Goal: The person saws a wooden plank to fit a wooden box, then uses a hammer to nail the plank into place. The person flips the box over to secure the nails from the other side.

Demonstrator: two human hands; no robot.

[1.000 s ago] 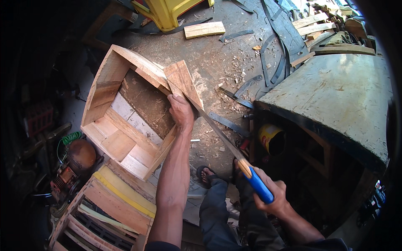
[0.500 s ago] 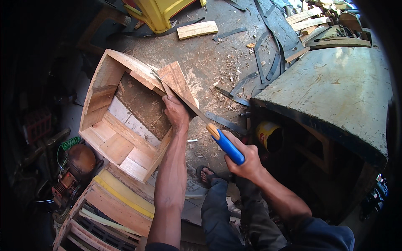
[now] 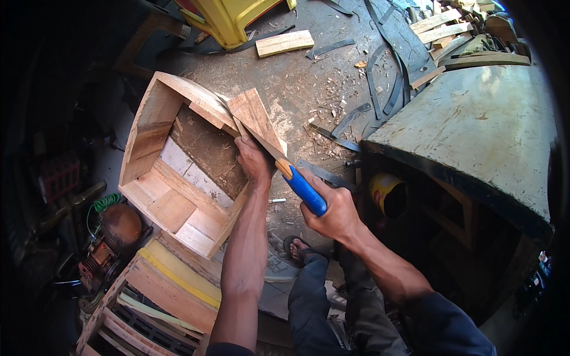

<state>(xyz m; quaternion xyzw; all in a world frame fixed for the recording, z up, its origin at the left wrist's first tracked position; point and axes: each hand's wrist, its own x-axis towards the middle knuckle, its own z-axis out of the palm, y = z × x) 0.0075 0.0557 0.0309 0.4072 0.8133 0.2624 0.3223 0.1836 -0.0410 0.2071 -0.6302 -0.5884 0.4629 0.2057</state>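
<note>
My right hand (image 3: 333,207) is wrapped round the blue and wooden handle of a handsaw (image 3: 303,191). Its blade slants up and left along the corner of a wooden frame (image 3: 190,88), against a short board (image 3: 254,111) that juts out past that corner. Closed on the frame's edge just beside the blade is my left hand (image 3: 255,159), its fingertips partly hidden behind the wood. The frame is box-like, with curved sides pieced from several boards, and the floor shows through its middle.
To the right stands a worn pale-topped table (image 3: 469,130), with a yellow can (image 3: 385,191) beneath it. A yellow plastic stool (image 3: 231,24), a loose wood block (image 3: 285,44), black strips (image 3: 374,89) and shavings lie ahead. Lower left are a compressor (image 3: 120,224) and a slatted wooden frame (image 3: 172,291).
My right hand has pushed the saw up and left, so its handle is nearer my left hand. The left hand keeps its hold on the frame.
</note>
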